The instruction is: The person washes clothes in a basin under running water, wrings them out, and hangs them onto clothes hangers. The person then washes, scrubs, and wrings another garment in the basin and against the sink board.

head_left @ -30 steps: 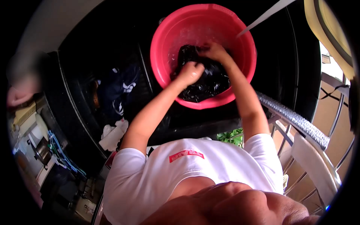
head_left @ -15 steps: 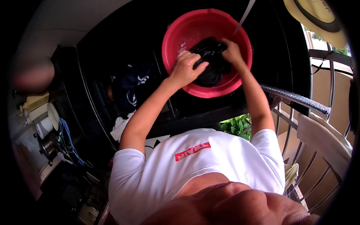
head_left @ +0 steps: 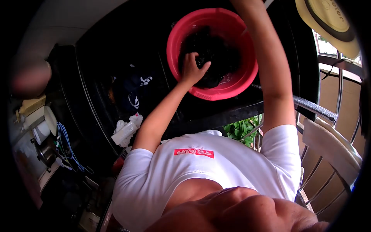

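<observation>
A red plastic basin [head_left: 247,73] holds wet black cloth [head_left: 216,54], which spreads across much of its bottom. My left hand [head_left: 193,69] is inside the basin at the left, over the cloth, with thumb and fingers apart. Whether its fingertips touch the cloth, I cannot tell. My right forearm [head_left: 270,58] reaches up past the basin's right side, and the hand on it is cut off by the top edge of the view. A pale streak, perhaps water or a pipe, shows beside that forearm at the top.
Dark blue fabric with white marks [head_left: 133,91] lies left of the basin. Nearer me is a crumpled white plastic packet [head_left: 125,131]. A metal railing [head_left: 340,89] with hanging cloths [head_left: 328,147] runs along the right, a straw hat [head_left: 330,19] above it. Blue cords [head_left: 67,147] hang far left.
My right hand has left the cloth and gone up out of view. My left hand's fingers have come off the bunched cloth, which now lies spread wider in the basin.
</observation>
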`<state>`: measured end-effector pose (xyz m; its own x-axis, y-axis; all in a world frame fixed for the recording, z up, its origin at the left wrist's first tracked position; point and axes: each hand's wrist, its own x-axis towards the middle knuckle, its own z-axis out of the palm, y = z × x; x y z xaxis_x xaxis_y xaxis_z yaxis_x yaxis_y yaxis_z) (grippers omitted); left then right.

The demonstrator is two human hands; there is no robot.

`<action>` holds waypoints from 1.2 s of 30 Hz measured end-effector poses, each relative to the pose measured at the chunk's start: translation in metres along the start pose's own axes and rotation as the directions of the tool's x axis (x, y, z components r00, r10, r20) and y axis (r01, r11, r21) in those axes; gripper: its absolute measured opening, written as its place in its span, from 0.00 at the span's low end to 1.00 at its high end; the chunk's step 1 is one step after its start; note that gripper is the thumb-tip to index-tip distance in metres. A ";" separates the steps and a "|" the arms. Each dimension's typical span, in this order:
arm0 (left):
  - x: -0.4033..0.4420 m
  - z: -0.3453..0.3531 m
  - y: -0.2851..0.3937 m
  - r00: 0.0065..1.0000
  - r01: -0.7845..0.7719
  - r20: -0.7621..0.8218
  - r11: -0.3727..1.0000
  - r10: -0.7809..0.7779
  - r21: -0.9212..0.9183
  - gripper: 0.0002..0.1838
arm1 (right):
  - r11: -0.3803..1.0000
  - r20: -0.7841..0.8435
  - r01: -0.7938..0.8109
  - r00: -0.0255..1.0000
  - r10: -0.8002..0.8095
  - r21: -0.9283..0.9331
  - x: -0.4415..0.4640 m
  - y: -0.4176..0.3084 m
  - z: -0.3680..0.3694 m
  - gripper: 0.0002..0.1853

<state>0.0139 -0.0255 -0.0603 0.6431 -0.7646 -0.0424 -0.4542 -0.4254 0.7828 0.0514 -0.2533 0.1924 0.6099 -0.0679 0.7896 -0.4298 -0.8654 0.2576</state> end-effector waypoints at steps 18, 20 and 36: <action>0.098 0.118 -0.103 0.840 0.072 0.367 0.752 -0.401 0.655 0.43 | 0.913 0.879 -0.399 0.402 0.257 -0.084 -0.295 -0.088 0.113 0.18; 0.097 0.127 -0.110 0.921 0.373 -0.116 0.928 -0.371 -0.004 0.32 | 0.915 0.977 -0.401 0.179 0.113 -0.032 -0.274 -0.077 0.095 0.18; 0.016 0.050 -0.036 0.916 0.372 0.085 0.908 -0.393 0.191 0.34 | 0.705 0.720 -0.672 0.602 0.345 0.224 -0.302 -0.080 0.036 0.10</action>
<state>0.0099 -0.0464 -0.1205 0.7148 -0.5741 -0.3993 -0.2908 -0.7634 0.5767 -0.0749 -0.1813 -0.0865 0.6982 -0.6970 0.1635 -0.5640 -0.6762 -0.4740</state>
